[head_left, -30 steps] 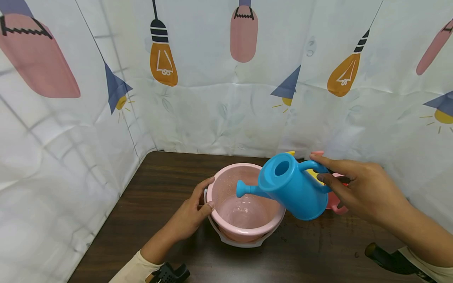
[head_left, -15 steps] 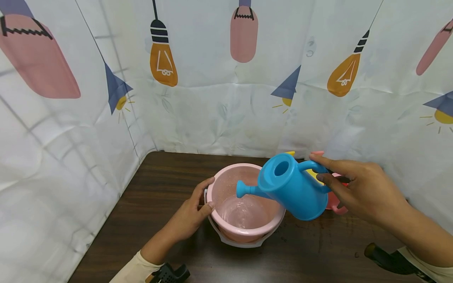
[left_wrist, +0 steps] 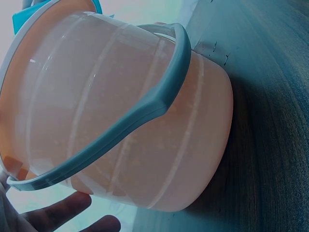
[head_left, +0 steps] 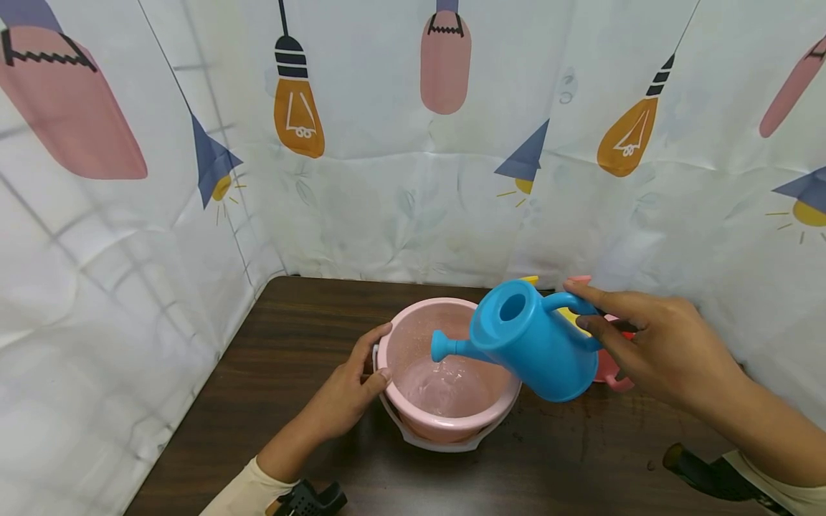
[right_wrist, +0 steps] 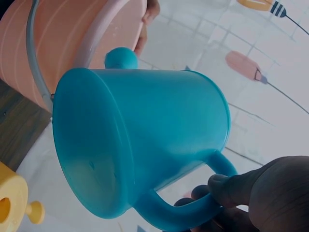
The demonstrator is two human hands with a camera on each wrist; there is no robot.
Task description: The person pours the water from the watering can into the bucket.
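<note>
A blue watering can (head_left: 538, 340) is tilted over the pink bucket (head_left: 445, 430), its spout above the opening. The right hand (head_left: 665, 344) grips the can's handle; in the right wrist view the thumb and curled fingers (right_wrist: 229, 188) close round it. At the left of the bucket, the left hand (head_left: 348, 390) holds the rim with thumb and forefinger. Rippling water (head_left: 445, 387) shows at the bucket's bottom. The bucket's grey handle (left_wrist: 145, 108) hangs down along its side. In the left wrist view other fingers (left_wrist: 63, 210) extend below the rim, apart from the wall.
Behind the blue can, a red and pink can (head_left: 616, 373) and a yellow watering can (right_wrist: 12, 198) are partly hidden. The dark wooden table (head_left: 310, 315) has wet spots at right. A patterned white curtain (head_left: 387, 201) rises behind the table and along its left.
The ripples in the bucket's water shift from frame to frame. Both hands, the watering can and the bucket stay almost exactly where they were.
</note>
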